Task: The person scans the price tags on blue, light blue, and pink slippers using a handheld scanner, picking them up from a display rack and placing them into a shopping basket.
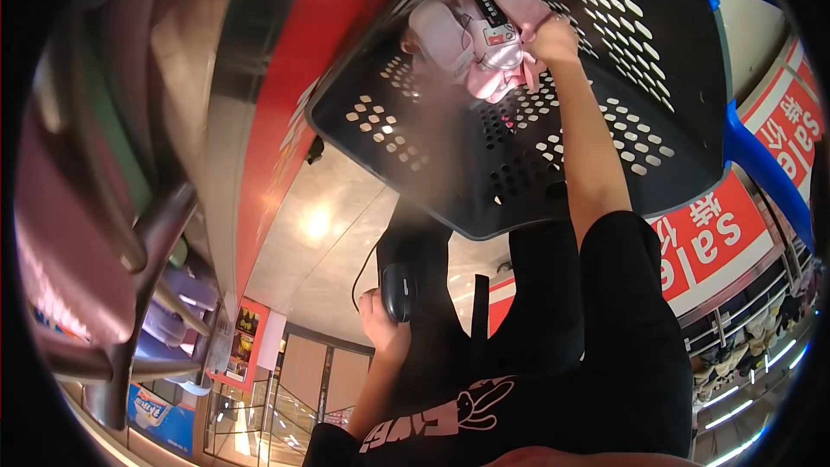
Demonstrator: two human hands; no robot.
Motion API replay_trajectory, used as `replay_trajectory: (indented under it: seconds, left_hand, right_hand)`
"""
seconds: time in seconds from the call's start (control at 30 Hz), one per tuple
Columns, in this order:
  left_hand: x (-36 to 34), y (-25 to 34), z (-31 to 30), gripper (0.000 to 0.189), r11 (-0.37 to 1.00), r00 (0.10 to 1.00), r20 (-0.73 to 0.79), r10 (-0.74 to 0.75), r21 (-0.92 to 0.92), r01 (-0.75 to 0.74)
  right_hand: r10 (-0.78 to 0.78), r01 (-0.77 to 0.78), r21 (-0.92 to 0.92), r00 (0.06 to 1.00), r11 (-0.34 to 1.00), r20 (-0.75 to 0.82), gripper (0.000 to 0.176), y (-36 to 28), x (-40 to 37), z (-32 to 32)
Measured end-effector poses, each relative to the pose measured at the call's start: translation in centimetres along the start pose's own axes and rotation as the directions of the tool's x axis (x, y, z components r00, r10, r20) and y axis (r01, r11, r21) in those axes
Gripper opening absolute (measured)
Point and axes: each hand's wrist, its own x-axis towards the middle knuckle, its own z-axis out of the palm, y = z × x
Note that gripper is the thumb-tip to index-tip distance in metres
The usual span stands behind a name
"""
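Plainly, the right hand [553, 39] was closed on a pink tagged bundle [484, 35] lying against the black perforated basket [484, 175], while the left hand [379, 318] gripped a black corded device [399, 291]. With only an edge pinched, the bundle could likely slip and drop.

The black perforated plastic basket [536, 147] looks hard and mostly matt, with just a faint sheen on the flat bits. Inside it, the pink fluffy cloth bundle [484, 78] is soft and fleecy, and the white card tag [494, 26] on it looks smooth, maybe a bit glossy. The black oval plastic handheld device [399, 292] is shiny, and its thin black cable [356, 281] looks rubbery. The black cloth top [605, 363] is matt knit with a flat pink print. The cream floor [346, 207] is polished and mirror-glossy. The red-and-white sale banner [718, 238] is smooth. The grey metal bars [156, 233] look brushed, but they're blurry.
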Motion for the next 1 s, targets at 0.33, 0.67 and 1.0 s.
replay_trajectory:
  seconds: [0.33, 0.67, 1.0]
  left_hand:
    - [0.2, 2.9, 0.2, 0.043, 0.995, 0.997, -0.013, 0.08, 0.066, -0.079]
    - [-0.7, 5.3, 0.4, 0.039, 0.992, 0.99, 0.089, 0.111, -0.07, -0.105]
    - [-0.6, 15.4, -13.7, 0.03, 0.373, 0.987, 0.147, 0.06, -0.921, 0.115]
  right_hand:
    - [-0.131, 0.039, 0.615, 0.986, 0.787, 0.104, 0.065, 4.4, 1.2, 2.3]
    - [-0.159, -0.229, 0.936, 0.948, 0.268, 0.277, 0.028, 5.2, -13.3, -9.6]
    - [-0.608, -0.194, 0.963, 0.747, 0.186, 0.268, 0.043, 5.8, -32.5, -30.2]
